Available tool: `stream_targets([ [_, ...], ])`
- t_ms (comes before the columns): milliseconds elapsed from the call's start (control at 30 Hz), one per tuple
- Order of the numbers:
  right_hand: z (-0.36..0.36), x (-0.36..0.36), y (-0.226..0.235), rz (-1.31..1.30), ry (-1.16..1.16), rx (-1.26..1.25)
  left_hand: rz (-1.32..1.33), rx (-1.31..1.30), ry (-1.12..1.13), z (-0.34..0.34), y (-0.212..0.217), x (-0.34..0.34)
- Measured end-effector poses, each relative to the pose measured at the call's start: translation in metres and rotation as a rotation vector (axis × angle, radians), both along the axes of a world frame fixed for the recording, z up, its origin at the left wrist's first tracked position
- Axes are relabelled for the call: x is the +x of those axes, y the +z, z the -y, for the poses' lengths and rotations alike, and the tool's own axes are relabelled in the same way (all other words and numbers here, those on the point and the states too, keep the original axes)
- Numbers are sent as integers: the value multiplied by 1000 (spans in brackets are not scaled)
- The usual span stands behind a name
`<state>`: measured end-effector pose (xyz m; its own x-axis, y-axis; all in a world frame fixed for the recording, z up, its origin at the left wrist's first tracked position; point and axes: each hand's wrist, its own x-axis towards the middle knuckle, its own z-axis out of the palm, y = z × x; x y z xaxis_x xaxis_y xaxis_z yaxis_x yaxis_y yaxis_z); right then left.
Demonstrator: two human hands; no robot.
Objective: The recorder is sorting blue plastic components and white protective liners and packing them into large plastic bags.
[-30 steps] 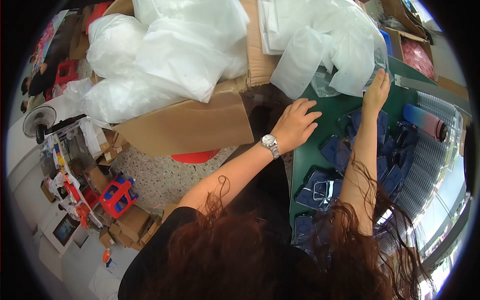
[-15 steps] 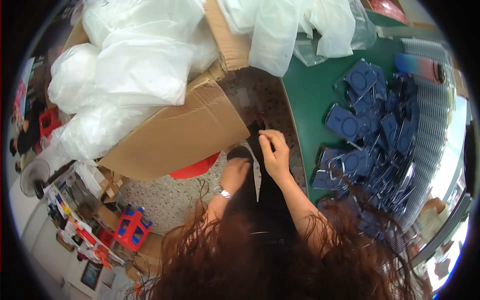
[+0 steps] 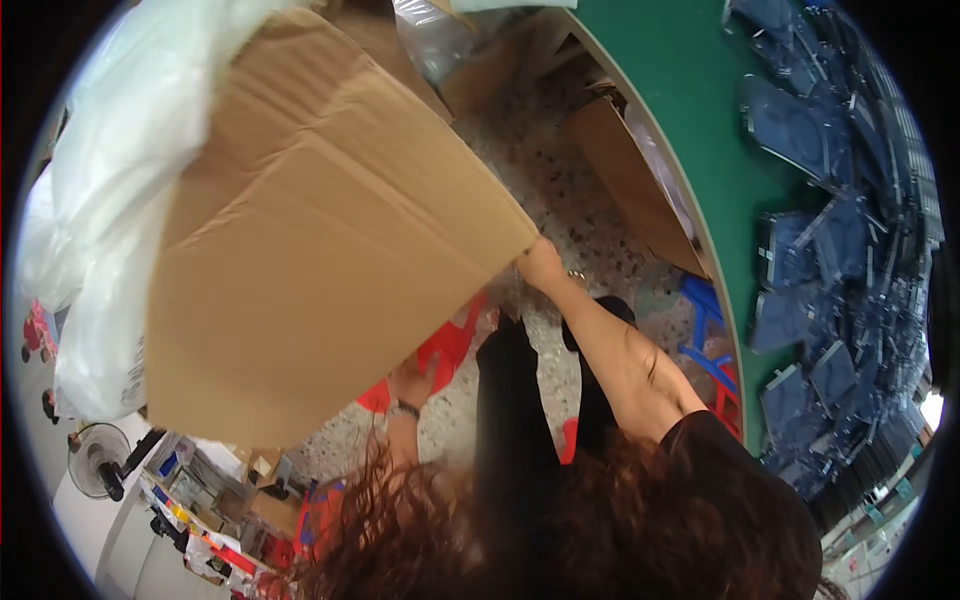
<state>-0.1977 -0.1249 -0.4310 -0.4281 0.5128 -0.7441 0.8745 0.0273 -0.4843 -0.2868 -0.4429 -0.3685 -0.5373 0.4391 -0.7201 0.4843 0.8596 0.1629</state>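
Observation:
A large brown cardboard box flap (image 3: 310,250) spreads across the left and middle, sloping down toward me. My right hand (image 3: 543,266) is closed on the flap's near right corner, its forearm reaching in from the lower right. Below the flap's lower edge, my left hand (image 3: 408,382), with a wristband behind it, is beside a red plastic stool (image 3: 452,345). Its visible fingers look stretched out and apart; the flap hides part of them, and I see nothing in them. White plastic bags (image 3: 95,260) bulge out past the flap's far left side.
On my right is a green table (image 3: 655,80) with a curved-looking edge. Several dark blue phone cases (image 3: 810,250) are heaped on it. Under the table stand another cardboard box (image 3: 640,190) and a blue and red stool (image 3: 705,325). A fan (image 3: 100,460) and cluttered shelves are farther left.
My right hand has moved onto the flap corner and closed on it. My left hand has shifted left and down toward the red stool. The view has turned and come closer to the box.

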Motion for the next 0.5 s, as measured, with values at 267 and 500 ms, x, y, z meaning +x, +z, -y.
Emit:
stream_targets([
  [267,-5,-26,-246,-95,-210,132,-683,357,-189,8,-58,31],
  [500,-33,-47,-413,-156,-201,323,-666,354,-101,14,-75,40],
])
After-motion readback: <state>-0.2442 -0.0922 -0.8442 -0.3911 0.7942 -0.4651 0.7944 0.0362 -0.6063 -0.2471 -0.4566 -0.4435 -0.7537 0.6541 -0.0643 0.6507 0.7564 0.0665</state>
